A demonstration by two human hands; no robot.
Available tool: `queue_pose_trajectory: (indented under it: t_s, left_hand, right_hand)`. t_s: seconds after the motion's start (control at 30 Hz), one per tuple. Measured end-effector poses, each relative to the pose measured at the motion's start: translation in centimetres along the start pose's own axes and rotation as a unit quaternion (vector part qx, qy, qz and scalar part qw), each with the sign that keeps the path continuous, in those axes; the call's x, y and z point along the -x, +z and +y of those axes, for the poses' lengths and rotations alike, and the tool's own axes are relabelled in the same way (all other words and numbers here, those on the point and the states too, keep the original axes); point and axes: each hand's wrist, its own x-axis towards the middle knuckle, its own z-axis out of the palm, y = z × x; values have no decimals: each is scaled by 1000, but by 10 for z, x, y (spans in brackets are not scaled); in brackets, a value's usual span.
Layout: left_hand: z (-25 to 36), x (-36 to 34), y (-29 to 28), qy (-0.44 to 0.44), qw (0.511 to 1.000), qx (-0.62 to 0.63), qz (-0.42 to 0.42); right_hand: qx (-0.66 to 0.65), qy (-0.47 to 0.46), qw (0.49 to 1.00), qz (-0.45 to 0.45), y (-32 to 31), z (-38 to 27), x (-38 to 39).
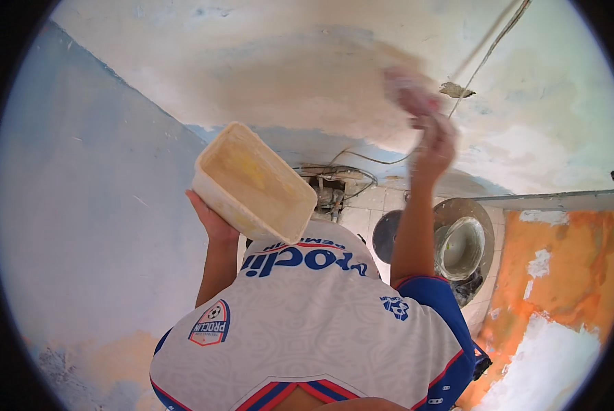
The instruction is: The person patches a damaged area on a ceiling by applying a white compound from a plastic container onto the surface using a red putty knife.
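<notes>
My left hand (211,218) supports a rectangular cream plastic tub (219,209) from its left side and below. Most of that hand's fingers are hidden behind it. The tub is tilted, and smears of pale paste coat its inner walls and floor. Up at the right, my right hand (436,147) is raised in front of the whitish wall (307,61). Its fingers are closed on a pinkish-white thing (411,90), blurred by motion, whose kind I cannot make out. Whether this thing touches the wall cannot be told.
A thin cable (493,46) runs down past a chipped hole (456,90) in the wall. Loose wires (362,179) hang around an opening lower down. A round bucket (459,248) with whitish contents stands at the right, near an orange, patchy wall (560,267). A blue wall (95,205) rises at the left.
</notes>
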Motion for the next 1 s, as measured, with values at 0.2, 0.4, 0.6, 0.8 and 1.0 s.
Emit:
queue_pose_trajectory:
  t_s: [0.2, 0.4, 0.6, 0.8, 1.0]
  left_hand:
    - [3, 3, 5, -15, 997, -13, 70]
    - [-1, -2, -5, -9, 1000, 8, 4]
    - [3, 1, 1, -16, 998, 8, 61]
    - [1, -3, -3, -13, 1000, 0, 6]
    - [4, 0, 2, 10, 999, -10, 37]
  right_hand:
    - [4, 106, 993, 45, 20, -9, -16]
    - [-6, -12, 997, -79, 30, -13, 11]
    - [-85, 85, 991, 67, 12, -7, -23]
    - [37, -27, 993, -111, 56, -22, 18]
    - [-100, 69, 988, 98, 6, -10, -25]
